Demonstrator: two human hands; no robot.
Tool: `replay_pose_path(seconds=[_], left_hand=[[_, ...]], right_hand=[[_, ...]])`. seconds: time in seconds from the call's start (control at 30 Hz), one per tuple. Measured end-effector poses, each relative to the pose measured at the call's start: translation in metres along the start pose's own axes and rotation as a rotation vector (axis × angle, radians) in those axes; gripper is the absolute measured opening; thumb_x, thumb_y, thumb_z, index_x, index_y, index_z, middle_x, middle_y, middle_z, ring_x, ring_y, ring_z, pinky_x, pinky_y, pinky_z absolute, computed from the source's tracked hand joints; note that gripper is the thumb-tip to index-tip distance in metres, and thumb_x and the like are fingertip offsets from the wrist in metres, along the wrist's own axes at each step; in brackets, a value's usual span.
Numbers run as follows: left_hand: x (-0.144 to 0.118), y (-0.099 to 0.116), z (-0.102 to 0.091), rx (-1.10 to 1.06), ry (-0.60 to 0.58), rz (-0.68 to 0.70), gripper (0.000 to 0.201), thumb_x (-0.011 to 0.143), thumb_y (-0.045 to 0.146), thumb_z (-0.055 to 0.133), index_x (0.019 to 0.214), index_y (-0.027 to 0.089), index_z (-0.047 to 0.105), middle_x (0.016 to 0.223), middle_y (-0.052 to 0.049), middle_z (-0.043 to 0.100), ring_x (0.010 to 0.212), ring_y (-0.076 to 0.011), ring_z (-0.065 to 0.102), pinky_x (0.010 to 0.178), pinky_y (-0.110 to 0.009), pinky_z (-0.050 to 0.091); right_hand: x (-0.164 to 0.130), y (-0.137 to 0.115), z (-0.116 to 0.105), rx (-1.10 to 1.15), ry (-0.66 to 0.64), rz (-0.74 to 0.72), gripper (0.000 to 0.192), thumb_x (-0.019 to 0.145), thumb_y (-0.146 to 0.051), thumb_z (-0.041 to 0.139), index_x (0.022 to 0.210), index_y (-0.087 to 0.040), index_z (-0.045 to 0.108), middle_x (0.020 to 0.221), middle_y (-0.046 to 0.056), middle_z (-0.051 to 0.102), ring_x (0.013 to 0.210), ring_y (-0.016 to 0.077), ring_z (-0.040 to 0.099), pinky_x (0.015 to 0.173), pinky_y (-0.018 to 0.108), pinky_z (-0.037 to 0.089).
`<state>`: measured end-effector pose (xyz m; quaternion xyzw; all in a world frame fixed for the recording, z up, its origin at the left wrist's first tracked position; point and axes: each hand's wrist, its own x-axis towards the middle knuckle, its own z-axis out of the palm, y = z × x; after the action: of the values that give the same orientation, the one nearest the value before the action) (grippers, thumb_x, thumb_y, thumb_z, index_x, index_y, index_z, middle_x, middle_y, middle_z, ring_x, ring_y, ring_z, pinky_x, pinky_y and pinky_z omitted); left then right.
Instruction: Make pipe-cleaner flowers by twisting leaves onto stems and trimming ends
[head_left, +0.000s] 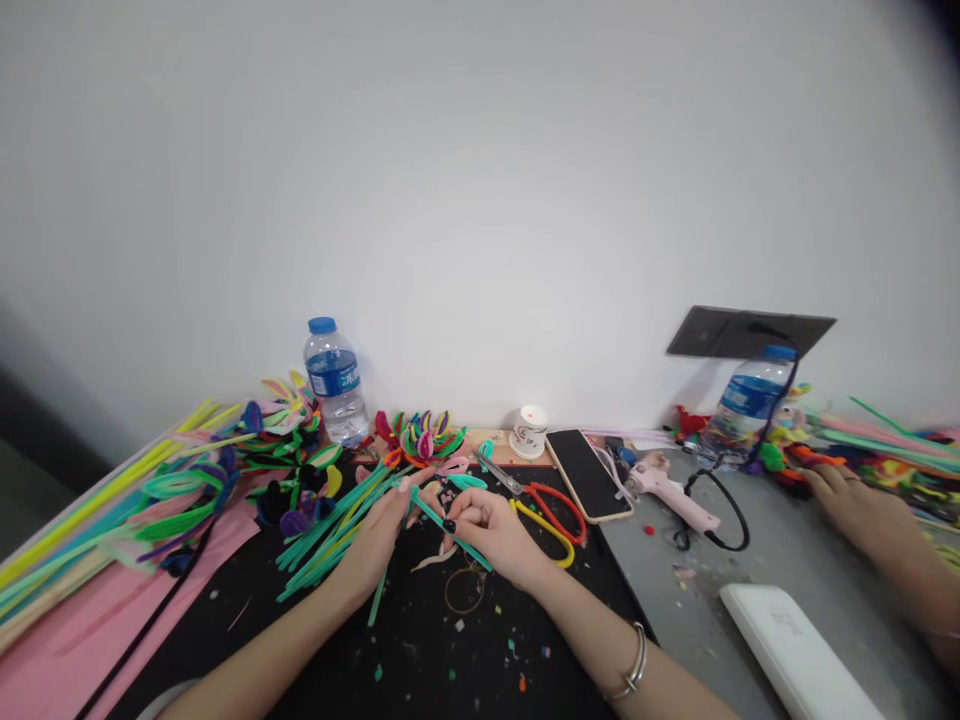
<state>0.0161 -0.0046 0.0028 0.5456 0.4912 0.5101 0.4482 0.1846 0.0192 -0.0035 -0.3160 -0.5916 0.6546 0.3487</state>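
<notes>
While gripped by both left hand [375, 540] and right hand [491, 530], fuzzy teal pipe cleaners [330, 535], long, straight, bunched.

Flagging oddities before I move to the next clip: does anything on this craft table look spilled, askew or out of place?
Small coloured scraps are strewn over the black mat below both hands, left hand and right hand, which hold green pipe cleaners. The glue gun lies on its side, cord looped. Nothing looks damaged.
</notes>
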Motion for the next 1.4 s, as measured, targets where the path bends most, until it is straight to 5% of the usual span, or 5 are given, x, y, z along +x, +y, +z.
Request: replay_pose_path(seconds=[0.17, 0.37, 0.47, 0.57, 1.4], left_hand=[[-0.005, 0.004, 0.005, 0.119, -0.11, 0.001, 0.042, 0.087, 0.046, 0.038, 0.109, 0.021, 0.063, 0.087, -0.004, 0.063, 0.087, -0.0215, 0.055, 0.088, -0.034, 0.04], [-0.002, -0.006, 0.0, 0.118, 0.011, -0.031, 0.041, 0.086, 0.047, 0.037, 0.102, 0.02, 0.064, 0.084, -0.004, 0.061, 0.076, -0.0206, 0.052, 0.075, -0.032, 0.042], [-0.001, -0.007, -0.001, 0.11, 0.031, -0.025, 0.041, 0.087, 0.048, 0.037, 0.099, 0.02, 0.064, 0.072, -0.002, 0.056, 0.069, -0.0193, 0.049, 0.067, -0.029, 0.04], [-0.003, -0.006, -0.001, 0.089, 0.003, -0.017, 0.041, 0.087, 0.048, 0.036, 0.1, 0.02, 0.064, 0.07, -0.001, 0.053, 0.066, -0.0183, 0.046, 0.064, -0.028, 0.038], [-0.007, 0.002, 0.002, 0.053, -0.007, 0.038, 0.041, 0.087, 0.048, 0.037, 0.091, 0.018, 0.064, 0.061, 0.002, 0.046, 0.06, -0.0165, 0.044, 0.059, -0.026, 0.034]], right_hand=[[-0.002, -0.002, 0.005, -0.104, 0.002, -0.005, 0.007, 0.072, -0.022, 0.055, 0.075, -0.019, 0.05, 0.062, -0.001, 0.064, 0.06, 0.0151, 0.062, 0.061, 0.025, 0.044], [-0.004, -0.035, -0.033, -0.89, 0.313, -0.102, 0.009, 0.077, -0.021, 0.052, 0.086, -0.019, 0.052, 0.081, 0.005, 0.064, 0.075, 0.0178, 0.06, 0.067, 0.026, 0.042], [-0.009, -0.054, -0.067, -1.388, 0.689, 0.17, 0.03, 0.077, -0.03, 0.056, 0.102, -0.014, 0.048, 0.093, 0.016, 0.063, 0.093, 0.0293, 0.056, 0.074, 0.035, 0.041], [-0.014, -0.059, -0.093, -1.624, 0.823, 0.428, 0.05, 0.072, -0.04, 0.063, 0.108, -0.009, 0.046, 0.101, 0.023, 0.06, 0.1, 0.0374, 0.052, 0.078, 0.043, 0.038], [0.015, -0.059, -0.125, -1.583, 0.676, 0.779, 0.071, 0.063, -0.043, 0.068, 0.118, -0.007, 0.04, 0.117, 0.029, 0.051, 0.113, 0.0427, 0.043, 0.085, 0.053, 0.024]])
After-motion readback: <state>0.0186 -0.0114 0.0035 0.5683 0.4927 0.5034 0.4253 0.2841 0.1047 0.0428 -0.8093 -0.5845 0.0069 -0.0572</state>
